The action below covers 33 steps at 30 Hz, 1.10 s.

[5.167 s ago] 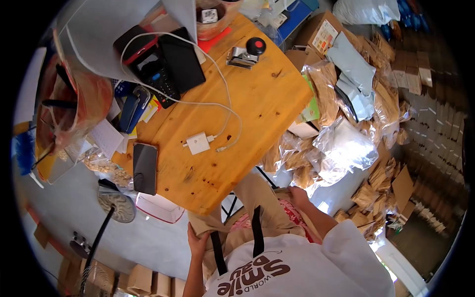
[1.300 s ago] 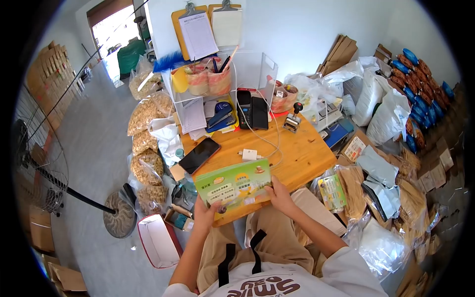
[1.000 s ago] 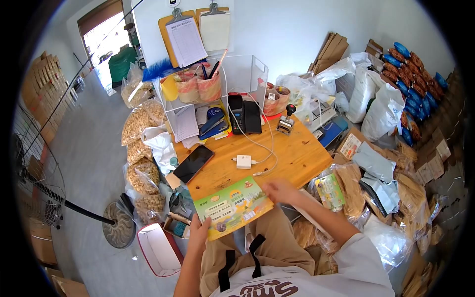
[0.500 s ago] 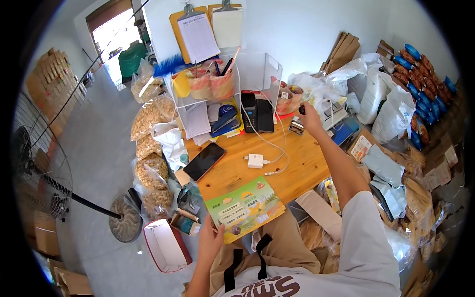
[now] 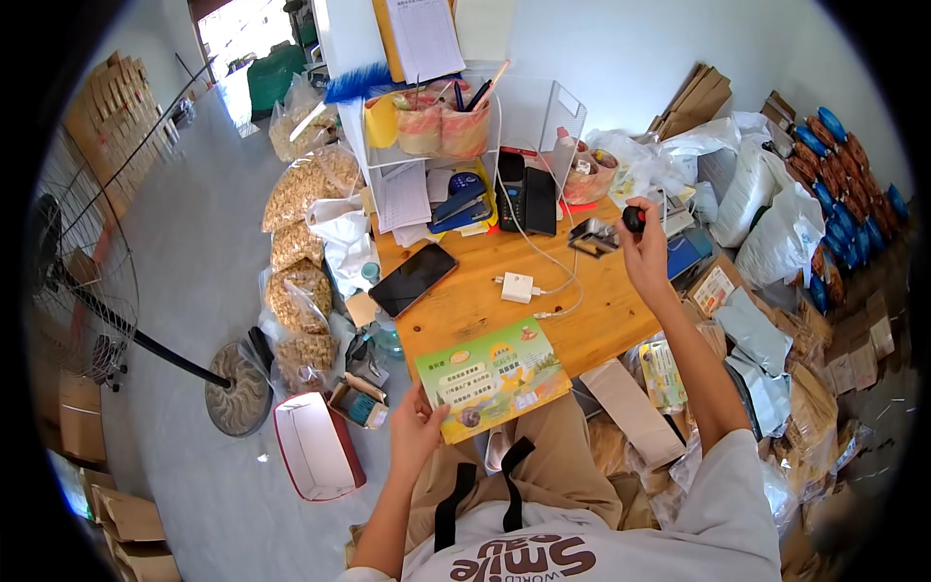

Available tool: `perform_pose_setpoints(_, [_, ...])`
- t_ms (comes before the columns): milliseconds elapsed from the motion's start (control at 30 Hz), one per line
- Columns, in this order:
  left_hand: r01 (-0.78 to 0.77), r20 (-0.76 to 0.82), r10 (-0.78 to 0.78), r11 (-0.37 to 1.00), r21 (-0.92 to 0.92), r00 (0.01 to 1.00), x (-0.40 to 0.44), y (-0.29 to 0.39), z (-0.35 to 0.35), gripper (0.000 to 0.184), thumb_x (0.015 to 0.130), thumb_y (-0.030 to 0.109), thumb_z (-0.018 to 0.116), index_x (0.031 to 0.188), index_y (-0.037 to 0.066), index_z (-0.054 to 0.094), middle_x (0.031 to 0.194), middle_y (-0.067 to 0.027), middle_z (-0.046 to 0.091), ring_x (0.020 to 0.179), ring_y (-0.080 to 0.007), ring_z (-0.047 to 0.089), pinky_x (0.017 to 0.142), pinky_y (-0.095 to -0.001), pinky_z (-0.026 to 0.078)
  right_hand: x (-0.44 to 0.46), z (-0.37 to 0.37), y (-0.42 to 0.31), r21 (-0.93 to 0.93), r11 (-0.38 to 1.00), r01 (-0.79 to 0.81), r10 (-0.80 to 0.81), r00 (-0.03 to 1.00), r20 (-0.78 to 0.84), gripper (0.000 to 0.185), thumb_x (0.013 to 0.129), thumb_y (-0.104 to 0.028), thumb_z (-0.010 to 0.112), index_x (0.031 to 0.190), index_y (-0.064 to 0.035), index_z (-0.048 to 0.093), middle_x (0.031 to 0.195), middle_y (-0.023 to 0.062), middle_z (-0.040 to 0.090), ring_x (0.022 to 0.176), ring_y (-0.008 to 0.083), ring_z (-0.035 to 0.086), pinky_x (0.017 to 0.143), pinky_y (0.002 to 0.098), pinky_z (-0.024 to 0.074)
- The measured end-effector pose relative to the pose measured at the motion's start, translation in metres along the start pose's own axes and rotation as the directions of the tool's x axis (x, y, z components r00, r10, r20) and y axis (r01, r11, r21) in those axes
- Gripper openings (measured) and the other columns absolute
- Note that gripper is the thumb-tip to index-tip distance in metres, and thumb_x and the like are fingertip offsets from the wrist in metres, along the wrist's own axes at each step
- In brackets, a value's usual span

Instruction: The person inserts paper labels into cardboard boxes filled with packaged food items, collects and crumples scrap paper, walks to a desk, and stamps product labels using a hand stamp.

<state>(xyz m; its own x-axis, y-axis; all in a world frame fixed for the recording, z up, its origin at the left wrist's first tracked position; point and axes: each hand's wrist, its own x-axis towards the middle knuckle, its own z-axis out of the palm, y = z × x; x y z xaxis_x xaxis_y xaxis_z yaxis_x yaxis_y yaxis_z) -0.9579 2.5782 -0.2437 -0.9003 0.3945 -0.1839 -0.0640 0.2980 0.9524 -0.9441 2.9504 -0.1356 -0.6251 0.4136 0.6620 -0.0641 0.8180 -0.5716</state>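
Observation:
My left hand (image 5: 417,424) grips the near-left corner of a green and yellow printed packet (image 5: 495,376), with the thumb on top. The packet lies flat, partly over the table's front edge and partly above my lap. In my right hand (image 5: 644,242) is the black knob of a metal-framed hand stamp (image 5: 594,238), held tilted above the right side of the table, with its metal end pointing left. A white charger (image 5: 517,287) with a cable lies between the hands. Left of it, a black phone (image 5: 414,278) rests on the wooden table (image 5: 465,315).
A wire rack (image 5: 383,160) with pen cups stands at the back of the table. Filled clear bags (image 5: 296,301) line the left side. A red-edged box (image 5: 318,448) and a fan base (image 5: 238,388) are on the floor. Packages (image 5: 752,330) crowd the right.
The right hand has lifted the stamp from the table and tipped it, bringing it nearer to me. The left hand still holds the packet. The head view has shifted slightly.

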Motion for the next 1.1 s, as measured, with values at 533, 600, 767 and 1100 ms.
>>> perform_pose_setpoints(533, [-0.160,-0.112,0.174,0.979,0.122,0.978,-0.001,-0.017,0.003,0.050,0.080,0.010,0.062,0.124,-0.003,0.042,0.063,-0.0070,0.054,0.043,-0.0106,0.051,0.039,-0.0240,0.040,-0.068,0.042,-0.109,0.294,0.954,-0.063,-0.087,0.879,0.469,0.028,0.081,-0.005,0.059,0.106,-0.0054,0.047,0.088,0.0109,0.051,0.075,0.0209,0.052,0.064,0.0296,0.0434])
perform_pose_setpoints(600, [-0.240,-0.164,0.284,0.939,0.244,0.945,-0.007,-0.008,-0.003,0.045,0.080,0.011,0.063,0.119,-0.002,0.045,0.062,-0.0079,0.055,0.045,-0.0108,0.051,0.041,-0.0251,0.040,-0.069,0.045,-0.112,0.271,0.962,-0.020,-0.121,0.860,0.495,0.028,0.080,-0.005,0.059,0.105,-0.0053,0.047,0.086,0.0124,0.050,0.073,0.0247,0.051,0.063,0.0309,0.0430])
perform_pose_setpoints(767, [-0.208,-0.168,0.280,0.914,0.349,0.945,-0.017,-0.010,-0.013,0.025,0.079,0.013,0.064,0.097,-0.002,0.054,0.057,-0.0083,0.053,0.049,-0.0110,0.050,0.046,-0.0269,0.038,-0.077,0.056,-0.116,0.244,0.970,0.019,-0.155,0.821,0.549,0.028,0.080,-0.004,0.059,0.105,-0.0056,0.046,0.086,0.0144,0.050,0.075,0.0309,0.051,0.064,0.0341,0.0424])
perform_pose_setpoints(1100, [-0.090,-0.058,0.106,0.968,0.236,0.993,-0.027,-0.037,-0.002,0.029,0.078,0.026,0.064,0.071,-0.002,0.059,0.055,-0.0135,0.055,0.048,-0.0247,0.054,0.046,-0.0350,0.039,-0.093,0.089,-0.119,0.314,0.940,0.137,-0.303,0.757,0.579,0.029,0.079,-0.007,0.058,0.104,-0.0057,0.044,0.093,0.0157,0.050,0.081,0.0361,0.053,0.066,0.0398,0.0437])
